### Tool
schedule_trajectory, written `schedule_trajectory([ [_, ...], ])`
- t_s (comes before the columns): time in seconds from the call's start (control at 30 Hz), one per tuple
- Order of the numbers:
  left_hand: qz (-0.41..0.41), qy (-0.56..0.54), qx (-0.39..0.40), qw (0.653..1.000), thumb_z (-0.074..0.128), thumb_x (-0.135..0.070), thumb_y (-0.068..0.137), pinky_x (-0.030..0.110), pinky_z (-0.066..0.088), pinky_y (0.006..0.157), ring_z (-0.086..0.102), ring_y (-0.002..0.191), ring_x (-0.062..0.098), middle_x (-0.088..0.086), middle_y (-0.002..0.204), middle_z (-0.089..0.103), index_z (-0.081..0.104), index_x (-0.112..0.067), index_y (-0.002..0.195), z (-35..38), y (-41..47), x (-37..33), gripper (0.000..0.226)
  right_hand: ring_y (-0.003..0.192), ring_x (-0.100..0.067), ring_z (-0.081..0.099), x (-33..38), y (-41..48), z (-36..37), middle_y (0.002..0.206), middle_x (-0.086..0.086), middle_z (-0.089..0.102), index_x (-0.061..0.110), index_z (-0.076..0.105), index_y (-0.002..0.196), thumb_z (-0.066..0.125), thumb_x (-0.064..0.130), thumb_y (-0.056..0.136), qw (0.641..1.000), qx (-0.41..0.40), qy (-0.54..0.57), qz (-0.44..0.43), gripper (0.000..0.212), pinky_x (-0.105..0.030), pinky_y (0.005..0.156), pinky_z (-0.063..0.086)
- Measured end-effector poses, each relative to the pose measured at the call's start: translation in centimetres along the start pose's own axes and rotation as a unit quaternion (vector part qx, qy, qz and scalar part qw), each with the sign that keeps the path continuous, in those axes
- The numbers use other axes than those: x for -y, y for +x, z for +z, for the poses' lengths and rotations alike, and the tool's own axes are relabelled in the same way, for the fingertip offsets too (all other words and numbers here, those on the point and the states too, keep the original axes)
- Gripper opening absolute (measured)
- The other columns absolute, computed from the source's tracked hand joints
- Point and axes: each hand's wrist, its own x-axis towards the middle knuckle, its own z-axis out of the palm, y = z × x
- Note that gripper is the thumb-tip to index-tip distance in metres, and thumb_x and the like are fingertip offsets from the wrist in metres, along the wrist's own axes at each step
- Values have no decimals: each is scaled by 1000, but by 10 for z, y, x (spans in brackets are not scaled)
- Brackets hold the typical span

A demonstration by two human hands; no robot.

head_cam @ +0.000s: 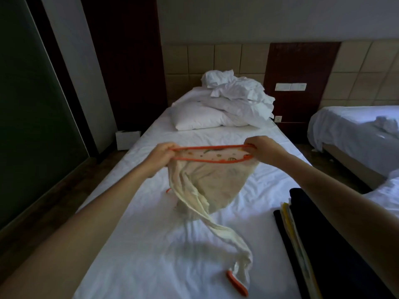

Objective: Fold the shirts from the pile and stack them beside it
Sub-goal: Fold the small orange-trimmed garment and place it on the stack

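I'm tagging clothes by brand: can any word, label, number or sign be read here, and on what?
None can be read.
On the cream shirt, small coloured prints under its orange edge, too blurred to tell if any are letters.
On the wall switch plate, no legible marking.
On the white box, none visible.

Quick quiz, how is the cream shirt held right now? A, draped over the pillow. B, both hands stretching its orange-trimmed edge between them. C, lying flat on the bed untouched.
B: the left hand and right hand each grip one end of the orange edge of the cream shirt, pulled taut above the bed.
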Motion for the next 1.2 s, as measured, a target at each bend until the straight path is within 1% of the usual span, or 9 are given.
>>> schedule_trajectory([
  [0.17,42,-84,-101,990,50,-6,92,30,47,71,58,75,17,3,75,62,67,-19,82,-40,27,-65,23,79,-23,52,10,20,-42,79,-7,55,0,60,85,45,18,98,969,-141,200,41,26,-30,69,35],
  [0.27,92,-57,-185,977,53,-15,92,29,42,63,53,66,11,-1,67,57,60,-22,67,-48,29,-87,27,82,-19,54,26,30,-64,79,0,57,15,61,90,40,23,101,876,-145,454,77,25,-36,75,45],
  [0.43,31,-48,-198,978,53,-10,90,28,40,61,52,65,14,1,63,55,59,-19,64,-44,28,-70,29,77,-18,50,26,20,-64,80,-4,54,10,60,92,46,41,96,961,-77,262,53,35,-27,64,38],
  [0.6,-41,-109,-99,988,59,-5,88,24,45,60,56,58,12,-6,48,60,64,-14,71,-62,21,-57,19,55,-5,42,-5,3,-61,69,6,51,20,61,79,57,24,94,969,197,148,12,16,-15,49,32],
  [0.83,-45,213,122,968,62,-29,85,24,42,72,50,85,10,6,90,56,60,-11,77,-81,7,-36,20,88,-15,56,-29,-17,-2,99,0,62,21,63,93,56,21,94,935,136,324,37,7,-27,77,40],
  [1.0,-52,167,17,984,54,-21,92,25,37,59,47,61,14,4,64,49,46,-17,58,-46,14,-42,35,109,-11,53,52,-33,76,122,2,54,37,46,121,70,32,79,892,241,380,-44,49,-18,92,43],
  [1.07,-75,137,-5,988,52,-25,91,27,39,65,50,63,19,5,64,50,48,-17,59,-39,17,-49,34,107,1,53,89,-42,98,119,10,51,37,34,128,69,16,84,875,269,394,-77,59,-10,85,44],
  [1.13,-88,127,0,988,51,-27,92,28,39,65,48,58,18,3,61,48,47,-19,59,-37,18,-55,34,98,14,53,107,-45,121,113,16,50,28,31,131,65,2,86,869,260,410,-97,62,-7,78,43],
  [1.2,-71,142,15,987,50,-25,93,28,38,62,47,57,15,2,60,49,48,-19,59,-38,17,-59,35,92,8,55,110,-41,131,109,11,56,22,48,124,63,11,89,896,211,385,-66,40,-4,74,39],
])
